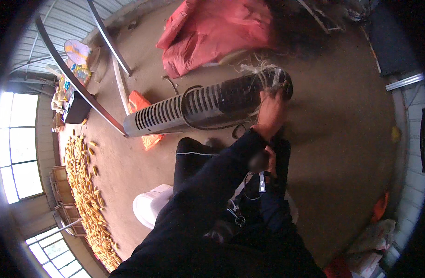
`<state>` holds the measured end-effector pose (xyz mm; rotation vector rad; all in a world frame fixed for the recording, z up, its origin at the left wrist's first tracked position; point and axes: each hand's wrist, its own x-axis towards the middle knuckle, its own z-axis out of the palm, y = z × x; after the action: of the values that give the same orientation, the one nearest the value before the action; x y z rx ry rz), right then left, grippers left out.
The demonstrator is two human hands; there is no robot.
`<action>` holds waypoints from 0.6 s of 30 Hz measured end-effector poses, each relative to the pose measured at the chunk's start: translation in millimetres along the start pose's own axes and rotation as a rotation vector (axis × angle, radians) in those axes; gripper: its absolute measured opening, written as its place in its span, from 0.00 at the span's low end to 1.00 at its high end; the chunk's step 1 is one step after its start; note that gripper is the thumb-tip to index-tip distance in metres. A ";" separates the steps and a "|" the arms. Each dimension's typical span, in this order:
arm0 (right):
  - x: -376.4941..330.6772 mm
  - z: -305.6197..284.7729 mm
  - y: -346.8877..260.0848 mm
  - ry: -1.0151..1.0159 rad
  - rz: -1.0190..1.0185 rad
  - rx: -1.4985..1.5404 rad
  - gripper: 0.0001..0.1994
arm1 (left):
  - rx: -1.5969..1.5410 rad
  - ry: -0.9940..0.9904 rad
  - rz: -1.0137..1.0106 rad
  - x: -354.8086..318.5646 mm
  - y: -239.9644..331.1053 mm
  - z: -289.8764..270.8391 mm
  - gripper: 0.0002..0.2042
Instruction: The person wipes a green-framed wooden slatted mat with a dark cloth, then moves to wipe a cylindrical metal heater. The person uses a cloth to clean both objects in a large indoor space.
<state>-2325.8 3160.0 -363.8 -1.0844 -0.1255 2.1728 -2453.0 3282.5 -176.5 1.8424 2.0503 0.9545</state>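
Note:
A long metal cylinder [152,115] with rows of slots lies slantwise before my knees, its dark end [242,90] toward the right. Frayed pale twine [263,67] bunches at that end. Reaching across, my left hand [272,113] is closed at the dark end beside the twine; what its fingers grip is blurred. My right hand [271,160] is nearer my lap, partly covered by the left sleeve, its fingers mostly hidden. A blurred dark round shape [258,163] is beside it, with a white tag [262,182] below. A rope loop [183,111] hangs round the cylinder.
Orange plastic [140,104] lies under the cylinder's left end. A red sheet [208,34] covers something beyond. Curved metal bars [69,74] rise at the left. Corn cobs [85,194] are heaped by the left wall. A white bucket [147,206] stands by my left leg.

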 end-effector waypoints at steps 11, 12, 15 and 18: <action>-36.2 41.1 -14.0 -0.001 -0.037 -0.009 0.30 | -0.293 -0.074 -0.003 -46.7 -10.3 -33.3 0.39; -42.7 50.1 -15.4 -0.032 -0.068 0.002 0.30 | -0.285 -0.076 -0.012 -48.4 -12.2 -33.4 0.38; -48.1 52.5 -18.5 -0.056 -0.056 0.004 0.29 | -0.223 -0.047 -0.083 -49.4 -15.1 -25.6 0.40; -62.7 50.0 -7.0 -0.004 -0.462 -0.398 0.28 | -0.215 -0.124 -0.093 -63.5 -14.8 -25.4 0.39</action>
<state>-2333.1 3136.7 -287.0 -1.1288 -0.7605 1.7671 -2467.4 3214.2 -181.9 1.6397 1.8634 0.9678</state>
